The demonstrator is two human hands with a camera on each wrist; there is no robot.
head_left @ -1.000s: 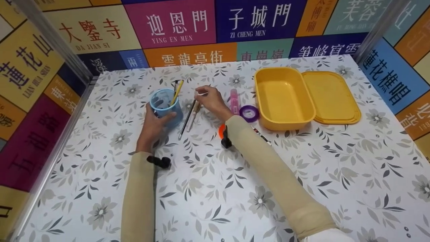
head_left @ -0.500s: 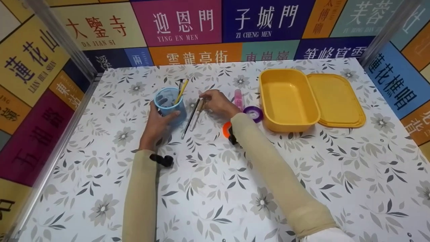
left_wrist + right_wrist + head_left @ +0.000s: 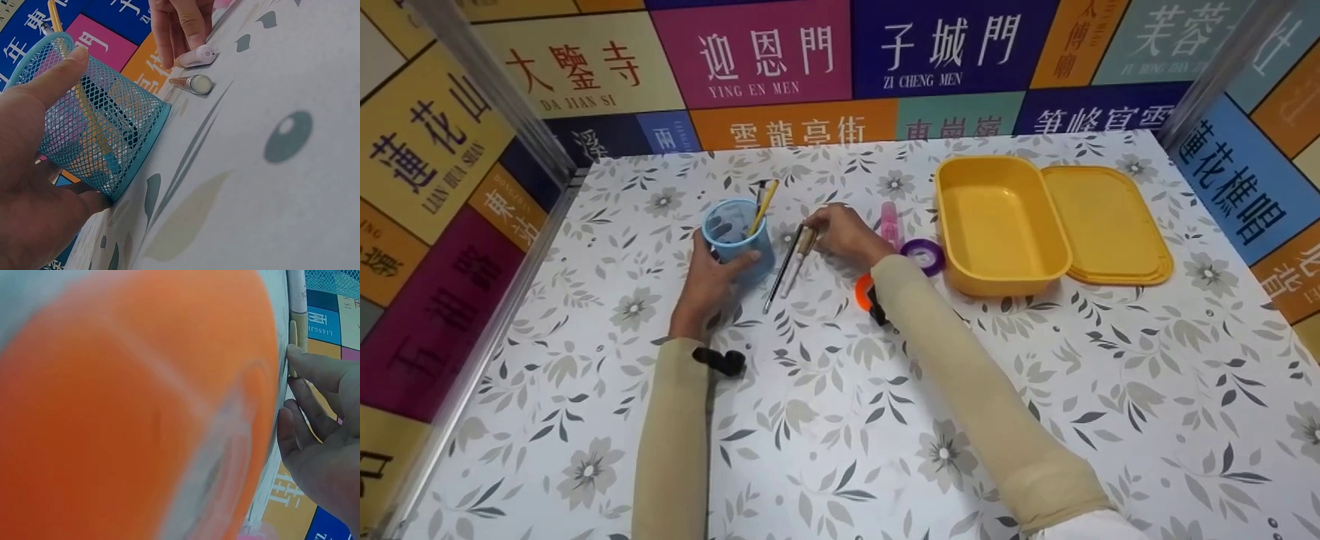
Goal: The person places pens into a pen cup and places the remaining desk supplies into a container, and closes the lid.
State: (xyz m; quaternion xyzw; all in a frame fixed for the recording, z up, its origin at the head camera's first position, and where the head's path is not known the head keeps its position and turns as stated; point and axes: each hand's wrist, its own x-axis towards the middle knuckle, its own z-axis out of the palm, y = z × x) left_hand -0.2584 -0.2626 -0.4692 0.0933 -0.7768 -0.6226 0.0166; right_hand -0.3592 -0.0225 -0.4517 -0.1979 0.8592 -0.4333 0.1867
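My left hand (image 3: 706,283) grips a blue mesh pen cup (image 3: 763,259) on the table, its thumb along the near side in the left wrist view. A yellow pencil (image 3: 766,204) and a dark pen lean inside the cup. My right hand (image 3: 846,234) pinches the tan cap end of a white marker (image 3: 793,276), its thumb on the cap (image 3: 300,332) in the right wrist view. A slim black pen (image 3: 781,271) lies close alongside the marker. Beside my right wrist, an orange tape roll (image 3: 862,292) is partly hidden; it fills much of the right wrist view.
To the right of my right hand lie a pink tube-shaped stick (image 3: 889,222) and a purple tape roll (image 3: 936,259). Farther right stands a yellow box (image 3: 1006,286) without its cover, with a yellow lid (image 3: 1112,225) beside it. Printed panels wall the back and sides of the flowered table (image 3: 825,442).
My right hand has come down from above the pens to the marker's cap end and now pinches it. The left hand has kept its hold on the cup.
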